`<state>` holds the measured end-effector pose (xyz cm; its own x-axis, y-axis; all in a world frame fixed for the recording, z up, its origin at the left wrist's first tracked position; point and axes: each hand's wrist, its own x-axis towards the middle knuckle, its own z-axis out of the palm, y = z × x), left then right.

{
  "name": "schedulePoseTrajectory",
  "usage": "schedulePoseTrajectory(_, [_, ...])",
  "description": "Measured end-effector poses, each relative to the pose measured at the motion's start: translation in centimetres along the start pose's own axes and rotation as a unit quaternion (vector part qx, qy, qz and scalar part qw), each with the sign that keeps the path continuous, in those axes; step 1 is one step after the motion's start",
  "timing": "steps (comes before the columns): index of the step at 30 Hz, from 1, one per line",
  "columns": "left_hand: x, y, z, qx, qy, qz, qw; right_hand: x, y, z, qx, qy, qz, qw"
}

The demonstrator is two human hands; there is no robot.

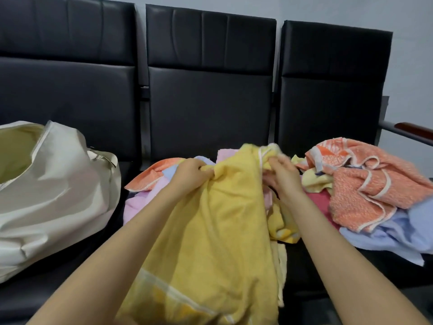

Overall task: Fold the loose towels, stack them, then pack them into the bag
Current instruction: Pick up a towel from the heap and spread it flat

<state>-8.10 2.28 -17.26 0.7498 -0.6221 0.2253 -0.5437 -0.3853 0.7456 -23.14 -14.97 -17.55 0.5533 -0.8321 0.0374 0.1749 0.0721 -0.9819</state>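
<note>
On the seats: a row of black padded chairs [210, 109] carries everything, and the yellow towel [210, 226] is our landmark, draped over the middle seat towards the camera.
Left hand: the left hand [191, 175] has its fingers bunched tight on the yellow towel's upper edge, a firm grip.
Right hand: the right hand [281, 174] pinches the same towel at its top right corner, fingers curled in, slightly blurred.
Bag: left of the yellow towel sits the cream bag [54, 195], mouth gaping.
Behind the towel: orange, blue and pink towels [150, 184] peek out, touching it.
Loose pile: right of the yellow towel, an orange towel [365, 184] lies crumpled over a pale blue towel [403, 233].
</note>
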Motion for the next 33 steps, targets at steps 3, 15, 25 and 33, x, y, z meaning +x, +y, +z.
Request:
schedulePoseTrajectory(3, [0.0, -0.7, -1.7, -0.221, 0.031, -0.054, 0.973, 1.4, -1.9, 2.0, 0.048, -0.038, -0.056, 0.997])
schedulePoseTrajectory(15, [-1.2, -1.5, -4.4, -0.374, -0.002, -0.205, 0.904, -3.2, 0.4, 7.3, -0.196, -0.091, 0.087, 0.972])
schedulePoseTrajectory(25, [-2.1, -1.8, -4.6, -0.401, 0.093, -0.23, 0.882, -4.0, -1.2, 4.3, 0.258, -0.095, 0.188, 0.943])
schedulePoseTrajectory(33, [-4.4, -3.8, -7.9, -0.541, 0.238, -0.235, 0.772, -5.5, -1.0, 2.7, 0.229, -0.006, 0.152, 0.961])
